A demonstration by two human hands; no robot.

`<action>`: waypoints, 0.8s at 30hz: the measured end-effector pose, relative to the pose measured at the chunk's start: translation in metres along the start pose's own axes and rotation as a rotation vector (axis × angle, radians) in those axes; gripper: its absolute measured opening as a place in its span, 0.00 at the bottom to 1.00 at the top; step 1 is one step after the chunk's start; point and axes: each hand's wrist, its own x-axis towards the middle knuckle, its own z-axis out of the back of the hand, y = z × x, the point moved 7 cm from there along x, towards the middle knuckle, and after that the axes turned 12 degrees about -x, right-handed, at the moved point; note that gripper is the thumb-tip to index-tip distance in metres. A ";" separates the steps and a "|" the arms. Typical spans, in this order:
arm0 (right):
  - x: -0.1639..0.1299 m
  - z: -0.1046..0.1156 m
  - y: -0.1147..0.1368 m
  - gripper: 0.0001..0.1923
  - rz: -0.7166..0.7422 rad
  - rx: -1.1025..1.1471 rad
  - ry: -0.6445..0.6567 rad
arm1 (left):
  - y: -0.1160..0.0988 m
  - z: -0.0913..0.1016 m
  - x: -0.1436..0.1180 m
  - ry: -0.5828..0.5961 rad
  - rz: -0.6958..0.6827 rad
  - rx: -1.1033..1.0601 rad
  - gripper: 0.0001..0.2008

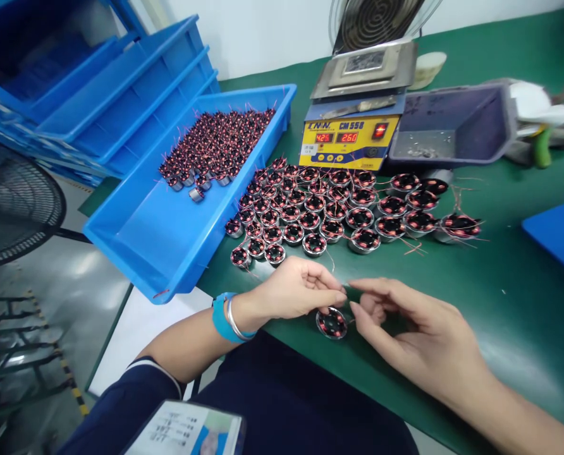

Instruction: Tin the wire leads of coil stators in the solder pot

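A small round motor stator [332, 323], with copper windings on a black core inside a silvery ring, is right under my fingers near the table's front edge. My left hand [305, 291] comes in from the left with its fingers pinched together just above the stator, a fingertip at its upper rim. Whatever thin thing lies in that pinch is hidden. On the other side is my right hand [410, 328], thumb and forefinger apart, the other fingers curled. Its tips are close to the left fingertips, and no held thing shows between them.
Many similar stators [314, 244] with loose wire ends stand in rows beyond my hands. A blue tray [140, 234] at left holds a heap more. Behind stand a yellow CM 558 heating unit [351, 142] and a grey bin [453, 126]. A fan [16, 196] is far left.
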 end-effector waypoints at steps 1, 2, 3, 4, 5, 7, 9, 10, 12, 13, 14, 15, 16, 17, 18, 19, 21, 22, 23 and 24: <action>0.000 0.001 0.001 0.10 0.028 -0.029 -0.009 | 0.000 0.000 0.000 -0.002 -0.001 -0.007 0.20; 0.000 0.000 0.003 0.12 0.066 -0.046 -0.014 | 0.000 0.000 0.000 -0.001 0.000 -0.011 0.20; 0.000 -0.001 0.005 0.13 0.108 -0.063 -0.009 | 0.000 0.000 0.000 0.002 0.001 -0.012 0.20; 0.001 -0.002 0.008 0.14 0.154 -0.086 -0.001 | 0.000 0.000 -0.001 0.007 0.004 -0.013 0.20; 0.001 -0.003 0.011 0.14 0.195 -0.115 0.001 | 0.000 -0.001 -0.001 0.013 0.007 -0.013 0.20; 0.001 -0.002 0.014 0.12 0.260 -0.192 -0.027 | 0.000 -0.001 -0.001 0.024 0.010 -0.016 0.18; 0.000 0.001 0.014 0.10 0.286 -0.267 -0.072 | 0.001 0.000 -0.001 0.024 0.002 -0.033 0.17; -0.001 0.002 0.013 0.09 0.286 -0.288 -0.093 | 0.002 0.000 -0.001 0.022 -0.011 -0.045 0.16; 0.000 0.004 0.009 0.07 0.263 -0.292 -0.102 | 0.002 0.002 -0.001 0.016 -0.052 -0.065 0.16; 0.001 0.003 0.006 0.06 0.246 -0.279 -0.095 | 0.002 0.002 -0.001 0.019 -0.079 -0.067 0.15; 0.002 0.003 0.005 0.06 0.230 -0.264 -0.081 | 0.001 0.002 -0.002 0.029 -0.103 -0.059 0.14; 0.003 0.002 0.003 0.06 0.215 -0.254 -0.066 | 0.001 0.002 -0.002 0.046 -0.118 -0.039 0.12; 0.005 0.001 0.002 0.07 0.205 -0.248 -0.054 | 0.002 0.001 -0.003 0.068 -0.123 -0.015 0.10; 0.005 0.000 0.002 0.07 0.200 -0.246 -0.046 | 0.003 0.000 -0.003 0.091 -0.118 0.007 0.08; 0.006 0.001 0.002 0.07 0.199 -0.246 -0.040 | 0.004 0.000 -0.003 0.109 -0.107 0.025 0.07; 0.005 0.001 0.002 0.07 0.204 -0.247 -0.037 | 0.005 0.000 -0.003 0.120 -0.095 0.036 0.07; 0.002 0.004 0.005 0.09 0.242 -0.250 -0.029 | 0.006 0.001 -0.001 0.116 -0.085 0.031 0.06; 0.000 0.006 0.007 0.10 0.270 -0.252 -0.019 | 0.006 0.002 -0.001 0.106 -0.091 0.021 0.06; -0.002 0.007 0.010 0.10 0.299 -0.255 -0.009 | 0.005 0.002 0.000 0.093 -0.101 0.008 0.07; -0.003 0.009 0.011 0.11 0.321 -0.261 -0.004 | 0.005 0.003 0.001 0.081 -0.116 -0.009 0.09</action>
